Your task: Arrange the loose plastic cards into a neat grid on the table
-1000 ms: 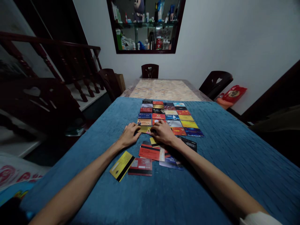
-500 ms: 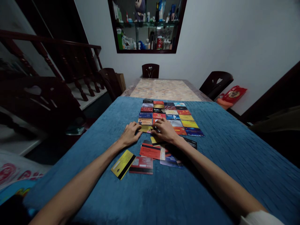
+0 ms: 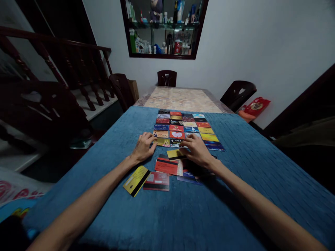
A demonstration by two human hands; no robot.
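Head view shows us seated at a desk draped in a blue cloth, with a grid of cards laid face up in tidy rows ahead of us. Our left hand lies palm down, fingers relaxed and spread, its fingertips touching the gold card at the near left corner of the grid; it grips nothing. Our right hand hovers low over the near edge of the grid, fingers loosely curled, just beside a yellow card with a black stripe that lies askew on a loose pile of cards; we cannot tell whether the fingertips pinch it or merely rest against it. Nearer to us, a second yellow striped card and a red card lie touching, apart from the pile. We judge the chief risk to be the grid itself: the cards sit edge to edge on soft cloth, so a sleeve, wrist or dragged finger could nudge one row and skew its neighbours. The cloth can also bunch under a pressing palm and shift several cards together. Thin cards lying flat are hard to lift, so a fumbled pick from the pile may slide others across. Dim light makes faces hard to read, so a card could land in the wrong row.
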